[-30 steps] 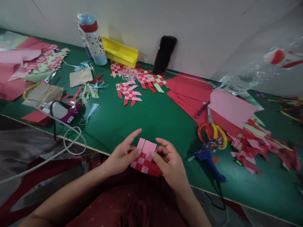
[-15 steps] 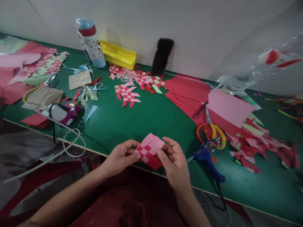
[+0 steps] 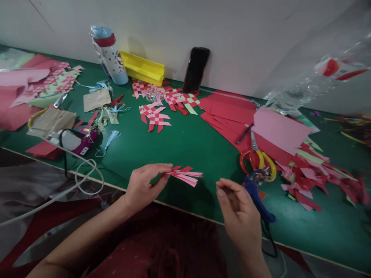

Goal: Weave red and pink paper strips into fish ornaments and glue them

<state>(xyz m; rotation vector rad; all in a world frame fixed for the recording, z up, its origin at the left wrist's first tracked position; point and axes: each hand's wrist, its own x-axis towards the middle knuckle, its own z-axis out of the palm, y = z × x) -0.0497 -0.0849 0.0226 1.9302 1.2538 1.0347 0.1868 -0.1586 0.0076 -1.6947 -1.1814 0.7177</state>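
My left hand [image 3: 146, 183] pinches one end of a woven red and pink paper piece [image 3: 185, 175] between thumb and fingers. The piece is turned nearly edge-on, and its loose strip ends fan out to the right. Apart from it, to the right, my right hand [image 3: 236, 204] hangs with loosely curled fingers and thumb close to the index finger; no object shows in it. The blue glue gun [image 3: 256, 197] lies just beyond that hand. Behind, woven paper fish [image 3: 155, 116] rest on the green table [image 3: 185, 143].
Orange and yellow-handled scissors [image 3: 255, 152], red sheets [image 3: 228, 106], a pink sheet [image 3: 281, 129] and paper scraps [image 3: 307, 177] lie at right. Against the wall stand a phone [image 3: 197, 69], a yellow holder [image 3: 142, 67] and a drink bottle [image 3: 111, 58]. Tassels [image 3: 108, 116] and a white cable [image 3: 84, 162] are left.
The woven piece has turned from face-up to nearly edge-on in my left hand. My right hand has let go of it and moved right.
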